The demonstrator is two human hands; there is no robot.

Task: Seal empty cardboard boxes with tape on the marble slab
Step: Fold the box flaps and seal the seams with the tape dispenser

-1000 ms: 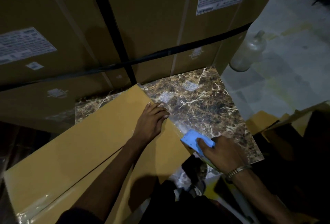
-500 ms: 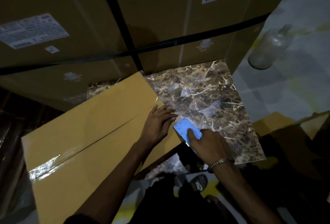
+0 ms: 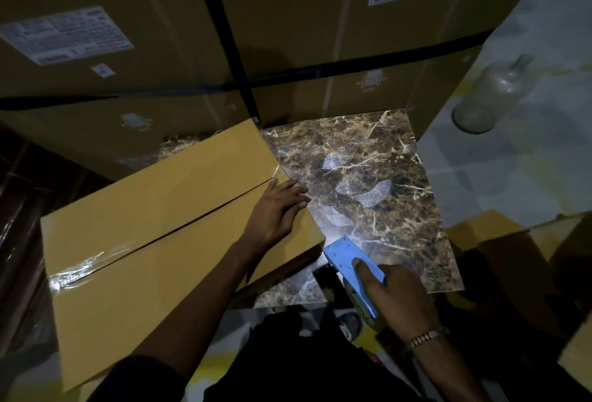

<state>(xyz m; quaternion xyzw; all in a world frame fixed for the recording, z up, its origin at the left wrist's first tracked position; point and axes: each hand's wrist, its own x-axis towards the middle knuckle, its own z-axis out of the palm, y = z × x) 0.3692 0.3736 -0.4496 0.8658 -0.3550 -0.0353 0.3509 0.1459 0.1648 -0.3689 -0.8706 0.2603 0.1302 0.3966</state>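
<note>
**boxguy:** Where's the box sitting? Dark shot.

**tapefan:** The long yellow-brown cardboard box (image 3: 153, 241) lies at an angle, its right end on the brown veined marble slab (image 3: 378, 183) and its left end hanging off past the slab's edge. Flaps are closed, and clear tape (image 3: 83, 268) shines along the centre seam near the left end.

**boxguy:** And the hands?

**tapefan:** Left hand (image 3: 277, 211) lies flat, fingers spread a little, palm down on the box top at its right end, fingertips reaching the edge. Right hand (image 3: 395, 297) is wrapped around a blue tape dispenser (image 3: 347, 256), index finger along the top, with the dispenser's nose just beside the box's near right corner. Can't tell if it touches.

**boxguy:** Background?

**tapefan:** Big strapped cartons (image 3: 288, 33) with white labels behind the slab, and a clear bottle (image 3: 490, 94) on the floor to the right.
</note>
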